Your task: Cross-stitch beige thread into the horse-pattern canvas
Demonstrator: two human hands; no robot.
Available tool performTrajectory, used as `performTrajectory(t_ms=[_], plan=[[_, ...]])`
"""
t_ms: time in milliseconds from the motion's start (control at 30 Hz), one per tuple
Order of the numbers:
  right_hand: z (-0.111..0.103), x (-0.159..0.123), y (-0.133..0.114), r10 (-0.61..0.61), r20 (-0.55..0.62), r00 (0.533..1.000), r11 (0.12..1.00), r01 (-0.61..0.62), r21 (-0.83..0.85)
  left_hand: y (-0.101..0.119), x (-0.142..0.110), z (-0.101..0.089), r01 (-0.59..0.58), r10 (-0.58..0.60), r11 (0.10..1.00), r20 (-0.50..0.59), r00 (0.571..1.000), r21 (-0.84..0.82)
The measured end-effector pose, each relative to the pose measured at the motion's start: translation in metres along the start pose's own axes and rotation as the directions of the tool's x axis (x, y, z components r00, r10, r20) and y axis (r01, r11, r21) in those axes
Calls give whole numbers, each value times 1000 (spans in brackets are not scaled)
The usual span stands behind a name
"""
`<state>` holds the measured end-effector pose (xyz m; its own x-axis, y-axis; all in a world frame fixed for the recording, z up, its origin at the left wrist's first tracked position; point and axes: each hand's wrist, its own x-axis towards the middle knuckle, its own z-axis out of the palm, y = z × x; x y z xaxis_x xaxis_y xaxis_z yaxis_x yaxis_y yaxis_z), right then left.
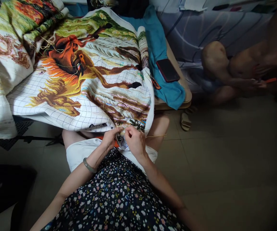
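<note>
1. Nearest, behind both hands: a dark floral garment [119,199] over white shorts [77,152]; around the left wrist, a grey-green bangle [89,165].
2. With left hand [111,138], pinching the near edge of the embroidered cloth [109,83], thumb on top.
3. With right hand [136,141], just beside the left, fingers curled closed at that same edge; cannot tell what, if anything, inside.
4. Just right of the right hand: yellowish thread [156,137] stretched across a bare knee.
5. Beyond both hands, spread across the worktop [186,104]: most of the cloth, with stitched horses and dark grid lines on white; bunched up far left of the left hand.
6. Beyond the right hand, rightward: a sandal [185,122] on the floor, then a teal cloth [174,96] bearing a dark phone [168,70].
7. Farthest right of the right hand: another person [215,61], blurred, seated low.
</note>
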<state>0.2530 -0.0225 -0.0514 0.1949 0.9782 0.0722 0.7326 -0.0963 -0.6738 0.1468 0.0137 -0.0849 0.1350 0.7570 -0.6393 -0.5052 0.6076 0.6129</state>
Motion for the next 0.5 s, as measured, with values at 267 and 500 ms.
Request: performTrajectory(t_ms=[267,500], plan=[[23,-9,15,156,77,985,868,-174,465,3,4,3,17,-14,998,-52,999,65],[23,-9,12,168,50,985,851,-170,496,3,5,4,14,-9,998,-67,998,69]])
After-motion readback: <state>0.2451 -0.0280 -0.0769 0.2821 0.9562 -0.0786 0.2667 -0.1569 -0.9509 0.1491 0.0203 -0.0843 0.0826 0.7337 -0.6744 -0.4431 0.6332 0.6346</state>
